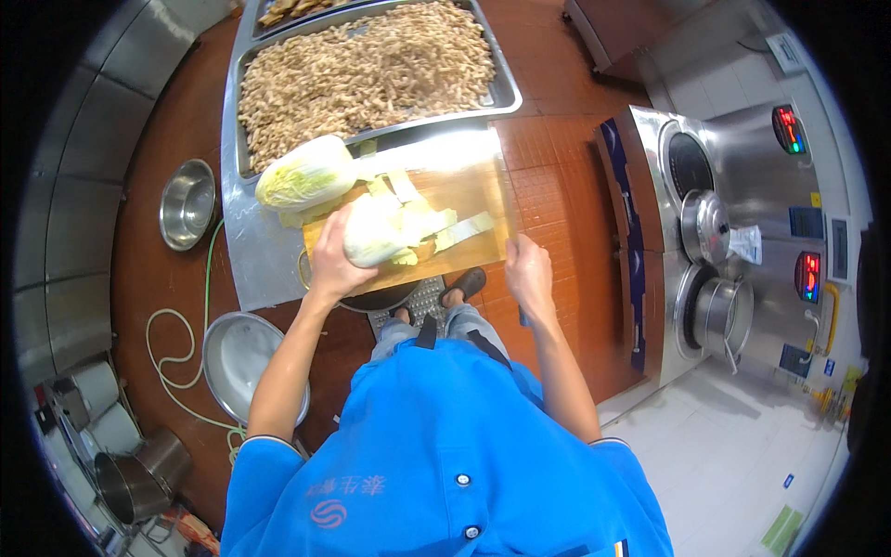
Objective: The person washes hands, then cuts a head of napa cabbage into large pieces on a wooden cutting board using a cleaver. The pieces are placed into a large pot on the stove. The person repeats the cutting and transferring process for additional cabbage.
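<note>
A wooden cutting board (445,252) lies on the near end of a metal table. On it, my left hand (337,261) presses down on a cut piece of napa cabbage (376,233), fingers curled along its left side. Loose cut leaves (463,231) spread to the right of that piece. A larger napa cabbage (306,174) rests on its side behind my left hand. My right hand (530,275) is closed around a knife handle (523,317) just off the board's right edge. The blade is blurred and hard to make out over the board.
A large metal tray (511,101) of small tan food pieces stands behind the board. Metal basins (240,362) and a green hose (163,369) lie on the floor at left. Cooktops with a lidded pot (703,226) and an uncovered pot (717,313) are at right.
</note>
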### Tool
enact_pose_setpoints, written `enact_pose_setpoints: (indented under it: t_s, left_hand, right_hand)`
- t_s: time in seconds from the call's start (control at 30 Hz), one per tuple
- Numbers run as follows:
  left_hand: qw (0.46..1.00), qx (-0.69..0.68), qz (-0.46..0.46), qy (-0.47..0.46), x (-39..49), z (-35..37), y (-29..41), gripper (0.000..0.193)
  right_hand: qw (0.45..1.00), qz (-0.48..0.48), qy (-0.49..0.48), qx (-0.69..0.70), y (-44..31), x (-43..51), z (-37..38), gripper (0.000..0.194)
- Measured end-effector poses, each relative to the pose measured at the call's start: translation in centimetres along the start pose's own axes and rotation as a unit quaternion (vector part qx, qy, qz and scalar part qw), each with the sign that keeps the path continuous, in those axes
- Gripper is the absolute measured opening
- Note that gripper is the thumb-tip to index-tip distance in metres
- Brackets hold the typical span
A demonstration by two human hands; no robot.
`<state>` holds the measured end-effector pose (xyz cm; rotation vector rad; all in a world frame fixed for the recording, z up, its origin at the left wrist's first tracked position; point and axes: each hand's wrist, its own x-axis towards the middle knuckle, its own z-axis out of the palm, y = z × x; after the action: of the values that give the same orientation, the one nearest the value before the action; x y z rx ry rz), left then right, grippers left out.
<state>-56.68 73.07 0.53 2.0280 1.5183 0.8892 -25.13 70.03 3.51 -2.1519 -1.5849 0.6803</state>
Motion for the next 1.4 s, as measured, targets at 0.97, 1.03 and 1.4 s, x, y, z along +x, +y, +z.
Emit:
enact_pose_setpoints:
  t_s: [0.97,1.03,1.4]
  left_hand:
    - [0.999,-0.022,-0.006,-0.030,5.8,9.6,5.5,0.103]
    - [1.000,-0.015,-0.016,-0.014,4.8,9.4,5.0,0.104]
    - [1.000,0.020,0.000,-0.020,3.0,7.4,5.7,0.097]
  right_hand:
    - [0.994,-0.010,-0.108,-0.032,2.5,-0.3,-1.5,0.024]
    - [0.992,-0.035,-0.104,-0.062,2.5,-0.4,-1.4,0.021]
    - [0.980,-0.185,-0.068,-0.012,-5.0,-1.5,-5.9,0.012]
